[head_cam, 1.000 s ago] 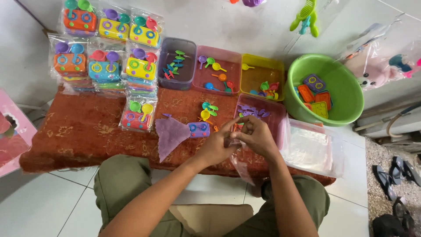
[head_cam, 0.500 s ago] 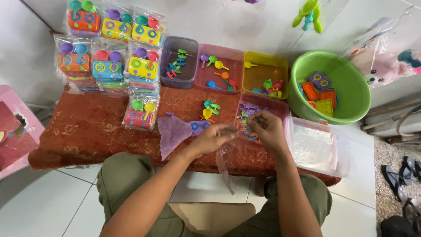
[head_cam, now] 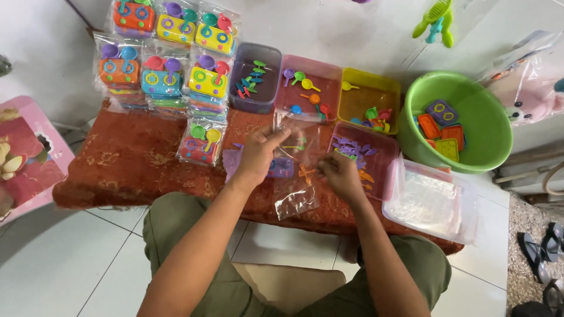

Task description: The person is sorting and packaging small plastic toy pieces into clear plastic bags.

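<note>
My left hand [head_cam: 258, 155] pinches the clear bag [head_cam: 296, 170] by its far edge, over the near red mat [head_cam: 129, 164]. Right hand [head_cam: 341, 176] closed on small orange toy [head_cam: 305, 173]; keep mouth wide, slide it straight.

Single head camera, looking steeply down over own knees at low red table [head_cam: 135, 164]. Near: forearms fill lower frame. Top edge reaches white wall; right side takes in green basin [head_cam: 487, 141], floor.
</note>
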